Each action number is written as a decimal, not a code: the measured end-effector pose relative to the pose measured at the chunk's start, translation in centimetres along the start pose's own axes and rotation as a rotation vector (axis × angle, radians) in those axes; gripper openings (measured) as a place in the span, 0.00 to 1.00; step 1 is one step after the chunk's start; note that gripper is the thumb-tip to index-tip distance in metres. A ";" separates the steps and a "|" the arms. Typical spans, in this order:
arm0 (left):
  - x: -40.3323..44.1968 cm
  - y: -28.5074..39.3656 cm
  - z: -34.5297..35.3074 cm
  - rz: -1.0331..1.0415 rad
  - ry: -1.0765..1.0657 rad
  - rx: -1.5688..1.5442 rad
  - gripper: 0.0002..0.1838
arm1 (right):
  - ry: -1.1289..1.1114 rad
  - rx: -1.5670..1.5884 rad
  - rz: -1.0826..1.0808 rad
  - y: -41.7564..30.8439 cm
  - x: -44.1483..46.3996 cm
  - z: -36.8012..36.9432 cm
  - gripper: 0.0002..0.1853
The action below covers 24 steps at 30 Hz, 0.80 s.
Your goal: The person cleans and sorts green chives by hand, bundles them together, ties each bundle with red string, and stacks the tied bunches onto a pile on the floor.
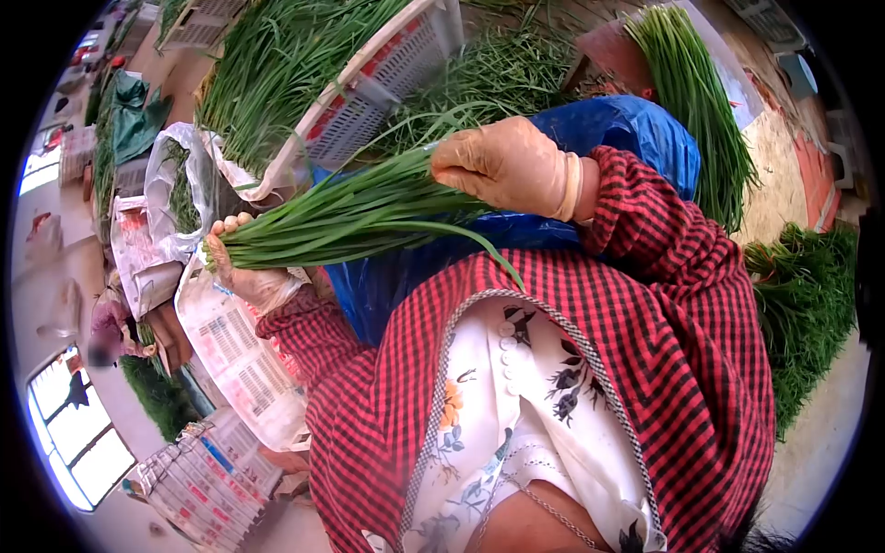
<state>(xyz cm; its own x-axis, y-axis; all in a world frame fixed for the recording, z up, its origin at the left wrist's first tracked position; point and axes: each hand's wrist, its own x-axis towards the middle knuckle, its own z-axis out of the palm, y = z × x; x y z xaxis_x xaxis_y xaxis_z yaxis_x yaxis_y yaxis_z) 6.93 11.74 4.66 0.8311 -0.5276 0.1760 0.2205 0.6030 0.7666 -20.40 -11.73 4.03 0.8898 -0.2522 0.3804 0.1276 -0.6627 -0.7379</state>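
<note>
A bunch of long green garlic chives (pixel 341 217) stretches across in front of my chest. My left hand (pixel 253 272), in a thin glove, is closed around its gathered left end, fingers curled over the stalks. My right hand (pixel 507 168), in a pale rubber glove with a band at the wrist, is closed at the other end, its fingertips pinching leaves. A few leaves droop from the bunch toward my checked jacket. Blue plastic sheeting (pixel 627 129) covers my lap under the bunch.
A plastic crate (pixel 387 88) heaped with chives stands ahead. Loose leaves (pixel 489 83) lie beside it. A long chive bundle (pixel 691 101) rests at upper right, with more greens (pixel 807 313) on the right floor. A white printed sack (pixel 244 355) is at left; another person (pixel 111 323) sits farther off.
</note>
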 end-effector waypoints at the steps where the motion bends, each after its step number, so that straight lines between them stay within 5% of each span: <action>1: -0.1 0.2 -0.3 0.005 0.003 0.001 0.13 | -0.054 -0.055 0.028 -0.3 0.0 -0.1 0.07; 4: -0.3 1.0 -0.8 -0.016 -0.065 -0.144 0.12 | -0.109 -0.001 0.073 -0.9 -1.0 0.2 0.07; 6: -0.4 1.2 -1.0 -0.141 -0.410 -0.429 0.12 | -0.172 -0.018 0.053 -1.6 -1.6 0.6 0.07; 10: 0.4 2.2 -0.9 -0.122 -0.576 -0.463 0.11 | -0.173 -0.364 -0.007 -0.2 -2.6 0.9 0.05; 14: 0.2 5.3 -2.6 -0.084 -0.394 -0.426 0.08 | -0.080 -0.491 0.354 8.3 -5.0 -2.3 0.17; 18: 0.9 4.2 -3.9 0.161 0.367 0.036 0.16 | 0.179 -0.203 0.411 9.9 -3.7 -6.3 0.34; 20: 2.2 3.6 -9.7 -0.004 0.370 -0.163 0.18 | 0.265 -0.188 0.376 10.0 -2.6 -7.2 0.28; 24: 1.5 0.9 -11.3 0.062 0.466 0.006 0.18 | 0.212 -0.102 0.179 9.7 -1.4 -7.1 0.12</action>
<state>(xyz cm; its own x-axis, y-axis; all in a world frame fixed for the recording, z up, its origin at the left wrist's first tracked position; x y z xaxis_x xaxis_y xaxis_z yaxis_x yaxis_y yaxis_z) 14.11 18.25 -1.41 0.9835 -0.1649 -0.0741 0.1619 0.6209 0.7670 -23.51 -22.76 0.30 0.7814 -0.5062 0.3648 -0.0779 -0.6592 -0.7479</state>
